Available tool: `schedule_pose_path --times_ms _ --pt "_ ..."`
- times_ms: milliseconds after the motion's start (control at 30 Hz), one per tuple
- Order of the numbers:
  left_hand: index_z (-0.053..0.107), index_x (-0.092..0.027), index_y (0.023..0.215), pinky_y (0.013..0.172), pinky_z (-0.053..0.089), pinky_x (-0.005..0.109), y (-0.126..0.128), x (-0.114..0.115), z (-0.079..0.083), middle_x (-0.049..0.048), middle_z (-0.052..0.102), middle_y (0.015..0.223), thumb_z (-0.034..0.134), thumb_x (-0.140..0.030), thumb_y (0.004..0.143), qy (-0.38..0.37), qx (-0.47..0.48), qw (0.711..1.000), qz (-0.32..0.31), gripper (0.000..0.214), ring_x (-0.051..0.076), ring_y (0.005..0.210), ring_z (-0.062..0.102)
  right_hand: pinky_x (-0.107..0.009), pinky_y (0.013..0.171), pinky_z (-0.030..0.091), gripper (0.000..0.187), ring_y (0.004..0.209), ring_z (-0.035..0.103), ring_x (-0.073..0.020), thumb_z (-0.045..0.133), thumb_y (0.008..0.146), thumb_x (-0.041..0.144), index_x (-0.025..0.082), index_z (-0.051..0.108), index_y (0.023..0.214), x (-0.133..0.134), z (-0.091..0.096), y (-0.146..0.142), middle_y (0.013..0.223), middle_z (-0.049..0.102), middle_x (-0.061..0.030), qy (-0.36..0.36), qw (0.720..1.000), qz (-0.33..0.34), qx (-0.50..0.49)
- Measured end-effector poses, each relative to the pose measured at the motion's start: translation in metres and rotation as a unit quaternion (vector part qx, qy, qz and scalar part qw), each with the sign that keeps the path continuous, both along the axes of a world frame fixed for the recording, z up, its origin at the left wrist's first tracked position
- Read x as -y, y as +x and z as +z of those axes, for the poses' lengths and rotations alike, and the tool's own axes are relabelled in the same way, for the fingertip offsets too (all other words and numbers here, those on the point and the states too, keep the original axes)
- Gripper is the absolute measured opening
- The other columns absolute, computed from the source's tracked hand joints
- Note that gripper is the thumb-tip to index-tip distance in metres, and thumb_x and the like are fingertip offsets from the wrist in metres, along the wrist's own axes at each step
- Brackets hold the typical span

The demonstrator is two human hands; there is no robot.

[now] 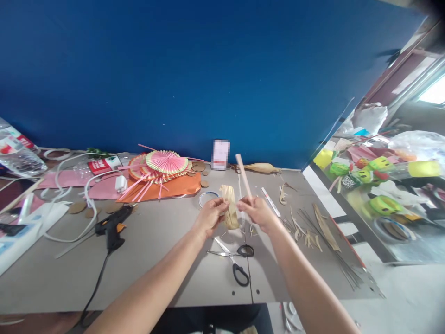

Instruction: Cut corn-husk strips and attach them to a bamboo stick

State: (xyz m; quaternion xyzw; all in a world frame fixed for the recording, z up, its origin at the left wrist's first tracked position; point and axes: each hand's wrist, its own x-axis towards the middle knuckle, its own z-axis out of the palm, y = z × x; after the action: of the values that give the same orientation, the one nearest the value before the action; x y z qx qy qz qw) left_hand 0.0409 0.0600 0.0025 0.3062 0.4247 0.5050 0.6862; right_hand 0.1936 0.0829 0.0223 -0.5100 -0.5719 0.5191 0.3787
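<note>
In the middle of the table, my left hand (210, 216) pinches a tan, crinkled strip that looks like dried corn husk (231, 213). My right hand (260, 212) is closed around a pale flat stick (244, 178), which slants up and to the left. The fingers of both hands face each other, with a small gap between the husk and the right hand. Below them lie scissors (239, 274) with black handles and parted blades. A roll of clear tape (205, 198) sits behind my left hand.
A black glue gun (111, 227) with its cord lies left. Pink-and-green paper fans (166, 162) and a plastic bottle (100, 165) are behind it. Husk scraps (325, 227), thin wires (342, 264) and a white marker (271, 202) lie right. A blue wall (215, 74) stands behind.
</note>
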Motion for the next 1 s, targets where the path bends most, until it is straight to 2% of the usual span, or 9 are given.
schedule_pose_path --times_ms 67,200,300,400,467,600,733,833,1000 --pt "0.057 -0.015 0.074 0.051 0.041 0.021 0.001 -0.001 -0.001 -0.0015 0.056 0.063 0.063 -0.032 0.060 0.012 -0.019 1.000 0.007 0.023 0.009 0.055 0.053 -0.020 0.046 0.027 0.022 0.045 0.037 -0.0062 0.065 0.057 0.033 0.015 0.052 0.054 0.009 -0.007 -0.017 0.048 0.045 0.0054 0.012 0.999 0.030 -0.001" --pt "0.054 -0.016 0.072 0.050 0.040 0.022 0.006 -0.001 -0.009 -0.0024 0.052 0.059 0.053 -0.037 0.067 0.056 -0.081 0.992 0.079 0.021 0.010 0.052 0.049 -0.019 0.040 0.024 0.025 0.038 0.029 -0.0045 0.059 0.064 0.036 0.018 0.043 0.057 0.016 -0.021 -0.034 0.040 0.034 0.0099 0.017 0.999 -0.018 -0.027" --pt "0.052 -0.017 0.067 0.052 0.038 0.022 0.010 -0.001 -0.015 -0.0018 0.050 0.057 0.049 -0.037 0.071 0.126 -0.185 0.961 0.165 0.020 0.011 0.054 0.047 -0.018 0.037 0.022 0.025 0.034 0.026 -0.0044 0.055 0.067 0.038 0.020 0.039 0.061 0.022 -0.029 -0.043 0.040 0.032 0.0110 0.011 0.997 -0.051 -0.060" --pt "0.051 -0.018 0.065 0.054 0.037 0.021 0.011 0.000 -0.018 -0.0005 0.050 0.060 0.046 -0.038 0.074 0.183 -0.251 0.929 0.201 0.022 0.012 0.057 0.047 -0.018 0.034 0.021 0.026 0.035 0.027 -0.0042 0.053 0.068 0.040 0.020 0.038 0.063 0.030 -0.030 -0.050 0.042 0.032 0.0103 0.008 0.991 -0.077 -0.108" --pt "0.051 -0.018 0.067 0.053 0.036 0.021 0.011 0.001 -0.019 -0.0002 0.051 0.061 0.046 -0.040 0.074 0.193 -0.247 0.930 0.193 0.023 0.012 0.056 0.047 -0.017 0.032 0.020 0.027 0.034 0.027 -0.0041 0.055 0.067 0.041 0.020 0.039 0.064 0.033 -0.028 -0.050 0.044 0.032 0.0101 -0.027 0.984 -0.084 -0.152" --pt "0.048 -0.018 0.064 0.047 0.034 0.021 0.007 0.002 -0.018 -0.0021 0.048 0.055 0.048 -0.046 0.072 0.158 -0.209 0.950 0.168 0.029 0.010 0.049 0.044 -0.017 0.029 0.015 0.030 0.030 0.022 -0.0033 0.057 0.064 0.043 0.021 0.037 0.067 0.033 -0.021 -0.045 0.043 0.028 0.0113 -0.086 0.972 -0.073 -0.207" --pt "0.048 -0.017 0.060 0.046 0.032 0.020 0.004 0.004 -0.015 -0.0036 0.045 0.052 0.047 -0.048 0.072 0.163 -0.206 0.953 0.147 0.033 0.009 0.047 0.041 -0.017 0.030 0.013 0.030 0.029 0.017 -0.0024 0.059 0.063 0.042 0.020 0.039 0.068 0.033 -0.016 -0.041 0.039 0.025 0.0126 -0.097 0.974 -0.049 -0.197" --pt "0.049 -0.016 0.060 0.046 0.032 0.020 0.003 0.008 -0.010 -0.0033 0.045 0.052 0.046 -0.047 0.073 0.182 -0.217 0.950 0.132 0.033 0.009 0.048 0.041 -0.017 0.031 0.014 0.027 0.031 0.021 -0.0019 0.062 0.061 0.038 0.018 0.045 0.068 0.034 -0.016 -0.042 0.041 0.031 0.0108 -0.096 0.980 -0.021 -0.171" --pt "0.052 -0.016 0.068 0.051 0.035 0.020 0.003 0.014 -0.004 -0.0015 0.050 0.058 0.050 -0.042 0.072 0.204 -0.239 0.947 0.063 0.026 0.011 0.055 0.046 -0.017 0.032 0.014 0.026 0.033 0.024 -0.0020 0.062 0.061 0.037 0.016 0.047 0.066 0.034 -0.017 -0.042 0.043 0.036 0.0087 -0.079 0.984 -0.045 -0.154"
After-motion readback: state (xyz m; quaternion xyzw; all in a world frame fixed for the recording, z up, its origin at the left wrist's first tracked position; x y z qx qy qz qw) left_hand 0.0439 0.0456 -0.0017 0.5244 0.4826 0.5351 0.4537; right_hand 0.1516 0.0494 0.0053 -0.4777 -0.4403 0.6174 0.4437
